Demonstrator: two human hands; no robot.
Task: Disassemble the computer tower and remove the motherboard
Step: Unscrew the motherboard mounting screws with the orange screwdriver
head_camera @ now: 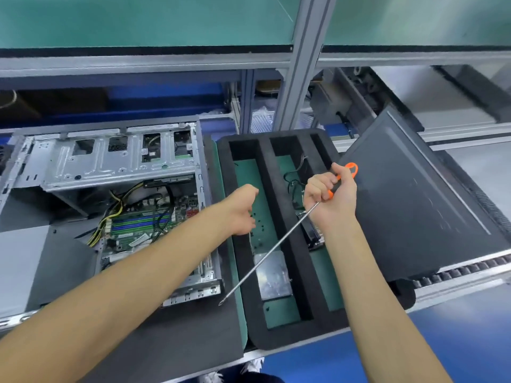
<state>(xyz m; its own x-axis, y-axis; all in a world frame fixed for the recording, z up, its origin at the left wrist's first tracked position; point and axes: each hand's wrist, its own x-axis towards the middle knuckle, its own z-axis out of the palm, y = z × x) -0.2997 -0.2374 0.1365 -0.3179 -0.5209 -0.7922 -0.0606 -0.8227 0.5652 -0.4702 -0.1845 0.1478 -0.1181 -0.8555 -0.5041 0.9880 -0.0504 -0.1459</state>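
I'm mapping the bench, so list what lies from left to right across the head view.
Open computer tower with motherboard → left hand → black foam tray → right hand gripping the orange-handled screwdriver → dark side panel.

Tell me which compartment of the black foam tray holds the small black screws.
The wide left compartment, under the left hand: loose screws dot its green floor. The right one holds cables and a part instead.

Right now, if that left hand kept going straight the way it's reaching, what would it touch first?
Probably the small black screws on the green floor of the foam tray, since the left hand hangs over that compartment; depth is unclear.
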